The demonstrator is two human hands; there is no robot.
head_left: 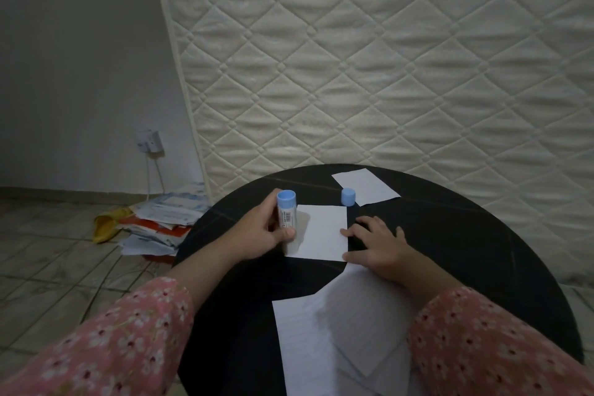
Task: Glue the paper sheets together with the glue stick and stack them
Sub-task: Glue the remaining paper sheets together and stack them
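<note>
My left hand [262,228] grips a white glue stick [286,214] with a blue end, held upside down with its tip on the left edge of a small white paper sheet [324,231]. My right hand [377,247] rests with spread fingers at that sheet's right edge, fingertips touching it. The blue cap [347,196] stands alone on the round black table [450,235]. Another small sheet [364,186] lies at the far side. Larger sheets [337,331] lie near me under my right forearm.
A quilted white mattress [385,58] leans upright just behind the table. On the tiled floor to the left sits a pile of papers and a yellow item [154,222]. A wall socket with a cable [149,141] is on the left wall.
</note>
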